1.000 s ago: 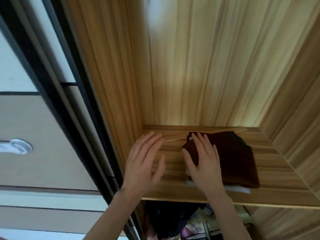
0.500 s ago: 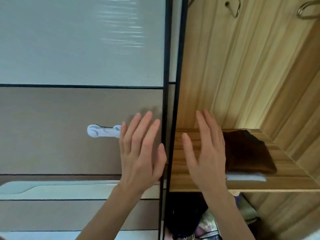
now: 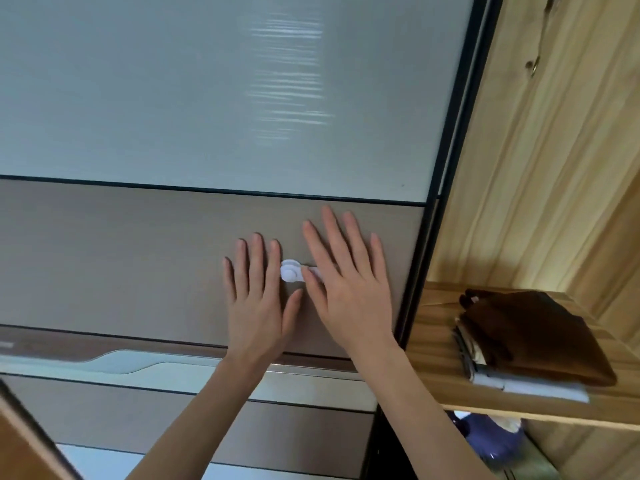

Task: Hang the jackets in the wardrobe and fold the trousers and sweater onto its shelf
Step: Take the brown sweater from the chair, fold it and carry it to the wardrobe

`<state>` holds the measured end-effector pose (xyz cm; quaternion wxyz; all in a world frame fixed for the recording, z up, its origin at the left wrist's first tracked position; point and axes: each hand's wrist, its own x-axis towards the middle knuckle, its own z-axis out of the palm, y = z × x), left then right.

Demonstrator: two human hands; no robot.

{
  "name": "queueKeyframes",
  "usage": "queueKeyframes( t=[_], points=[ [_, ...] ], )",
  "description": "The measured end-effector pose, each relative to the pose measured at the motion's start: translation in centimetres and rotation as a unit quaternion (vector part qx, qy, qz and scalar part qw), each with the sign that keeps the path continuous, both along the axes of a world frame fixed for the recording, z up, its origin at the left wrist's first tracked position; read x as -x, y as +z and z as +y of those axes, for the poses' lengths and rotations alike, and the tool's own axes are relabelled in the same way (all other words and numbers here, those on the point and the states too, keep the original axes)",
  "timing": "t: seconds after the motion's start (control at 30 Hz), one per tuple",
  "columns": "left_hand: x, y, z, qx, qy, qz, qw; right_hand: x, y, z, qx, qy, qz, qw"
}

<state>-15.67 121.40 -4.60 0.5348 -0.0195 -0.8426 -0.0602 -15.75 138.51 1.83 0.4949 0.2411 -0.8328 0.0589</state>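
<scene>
Head view: both hands lie flat with straight fingers on the brown panel of the wardrobe door [image 3: 138,258], so neither grip holds anything. Left hand [image 3: 258,299] sits just left of a white latch [image 3: 291,270], right hand [image 3: 349,289] partly covers it. Off right, the wooden shelf [image 3: 429,368] holds a folded dark brown sweater [image 3: 533,334] stacked on pale folded trousers [image 3: 540,389].

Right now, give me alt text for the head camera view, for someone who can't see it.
Two bare hands, the left hand and the right hand, lie flat with straight fingers on a brown sliding wardrobe door, either side of a small white latch. To the right, the open wooden shelf holds a folded brown garment stacked on lighter folded clothes.
</scene>
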Motion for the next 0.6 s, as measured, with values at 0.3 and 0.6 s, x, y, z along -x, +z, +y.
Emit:
queueKeyframes(
  t=[0.3,0.6],
  points=[
    [0.2,-0.3,1.2,0.009,-0.016,-0.008,1.0,1.6,-1.4,1.7,0.023,-0.011,0.028,0.999],
    [0.0,-0.2,6.5,0.009,-0.051,-0.022,0.998,0.9,-1.8,6.0,0.042,-0.037,0.005,0.998]
  ],
)
